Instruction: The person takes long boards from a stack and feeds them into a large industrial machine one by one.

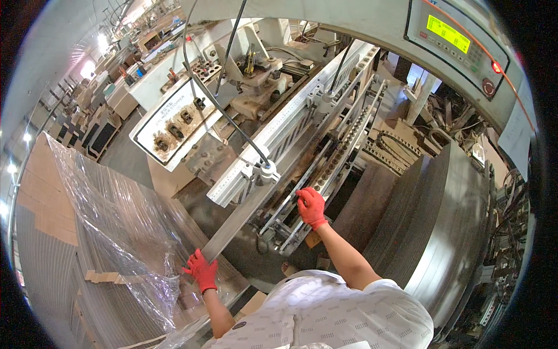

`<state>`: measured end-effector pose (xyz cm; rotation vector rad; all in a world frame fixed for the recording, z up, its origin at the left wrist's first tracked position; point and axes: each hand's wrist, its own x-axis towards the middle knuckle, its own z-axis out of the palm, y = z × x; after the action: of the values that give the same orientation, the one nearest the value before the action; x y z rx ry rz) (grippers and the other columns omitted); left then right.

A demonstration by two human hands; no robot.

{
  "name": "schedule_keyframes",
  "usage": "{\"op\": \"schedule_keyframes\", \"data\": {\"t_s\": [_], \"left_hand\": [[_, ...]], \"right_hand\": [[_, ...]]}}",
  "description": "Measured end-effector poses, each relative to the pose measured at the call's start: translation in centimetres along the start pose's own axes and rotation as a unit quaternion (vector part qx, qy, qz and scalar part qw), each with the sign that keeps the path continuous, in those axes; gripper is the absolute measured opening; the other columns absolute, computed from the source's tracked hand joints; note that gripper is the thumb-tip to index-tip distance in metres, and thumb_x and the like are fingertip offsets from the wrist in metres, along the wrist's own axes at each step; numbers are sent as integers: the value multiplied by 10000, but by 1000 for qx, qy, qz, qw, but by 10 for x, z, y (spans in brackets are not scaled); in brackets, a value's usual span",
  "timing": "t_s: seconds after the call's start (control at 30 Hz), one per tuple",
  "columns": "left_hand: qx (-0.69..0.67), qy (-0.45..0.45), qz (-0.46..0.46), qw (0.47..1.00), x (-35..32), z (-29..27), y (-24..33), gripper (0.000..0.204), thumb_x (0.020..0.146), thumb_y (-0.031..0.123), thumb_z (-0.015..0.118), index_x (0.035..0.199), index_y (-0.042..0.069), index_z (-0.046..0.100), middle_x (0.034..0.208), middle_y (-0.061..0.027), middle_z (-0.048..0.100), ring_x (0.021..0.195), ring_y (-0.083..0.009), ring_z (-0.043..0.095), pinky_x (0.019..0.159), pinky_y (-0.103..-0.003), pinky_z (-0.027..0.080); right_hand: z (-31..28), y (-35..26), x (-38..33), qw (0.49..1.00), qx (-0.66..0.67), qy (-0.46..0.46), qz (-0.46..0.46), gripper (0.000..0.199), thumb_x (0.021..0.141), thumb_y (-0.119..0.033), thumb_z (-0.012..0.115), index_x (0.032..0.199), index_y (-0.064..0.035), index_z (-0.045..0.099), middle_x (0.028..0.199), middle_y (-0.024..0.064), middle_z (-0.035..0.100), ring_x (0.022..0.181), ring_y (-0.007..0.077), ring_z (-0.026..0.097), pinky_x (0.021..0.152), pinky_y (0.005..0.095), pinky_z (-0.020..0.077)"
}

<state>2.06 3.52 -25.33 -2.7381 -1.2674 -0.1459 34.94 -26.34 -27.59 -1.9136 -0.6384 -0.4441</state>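
Observation:
A long, narrow grey-brown board (232,224) lies slanted along the white machine guide with the ruler strip (256,157). At its near end is my left hand (201,271), in a red glove, fingers spread and touching the board's end. My right hand (311,207), also red-gloved, is at the metal rail (285,209) right of the board. Its fingers are curled with the tips together; whatever is between them is hidden. Two round clamp cylinders (267,173) with black hoses sit above the board.
Left stands a stack of boards under clear plastic wrap (133,232). Dark panels (430,215) are stacked on the right. A switch box (177,125) juts out at the upper left, and a control panel (456,43) with a lit screen hangs at the upper right. Hoses cross overhead.

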Motion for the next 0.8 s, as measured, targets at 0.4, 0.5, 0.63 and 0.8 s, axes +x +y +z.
{"op": "schedule_keyframes", "data": {"t_s": [0.4,0.5,0.63,0.8], "left_hand": [[-20,2,70,997,32,-2,81,711,714,289,757,1338,139,450,1230,-117,555,1203,-325,515,1086,-623,247],[-27,-24,75,997,36,-1,76,723,705,258,767,1343,145,446,1239,-108,558,1195,-319,527,1073,-619,263],[-42,-42,101,993,36,3,63,726,701,229,768,1349,156,450,1264,-98,562,1185,-321,536,1061,-584,295],[-161,-61,116,978,-7,2,59,650,694,175,757,1300,141,523,1209,-120,619,1166,-335,548,1000,-507,379]], "right_hand": [[-1,-11,2,998,-40,-53,0,175,819,-136,650,987,-110,692,876,104,645,814,336,625,711,438,493],[7,-25,-8,998,-24,-43,25,184,891,-189,632,1049,-113,688,924,111,658,840,327,635,737,421,502],[33,-53,-41,970,141,-63,189,326,923,-243,633,1202,-76,645,1106,129,681,990,264,661,848,345,512],[62,-64,-78,848,318,-202,373,708,943,-396,646,1451,30,397,1321,193,595,1158,277,604,976,372,474]]}}
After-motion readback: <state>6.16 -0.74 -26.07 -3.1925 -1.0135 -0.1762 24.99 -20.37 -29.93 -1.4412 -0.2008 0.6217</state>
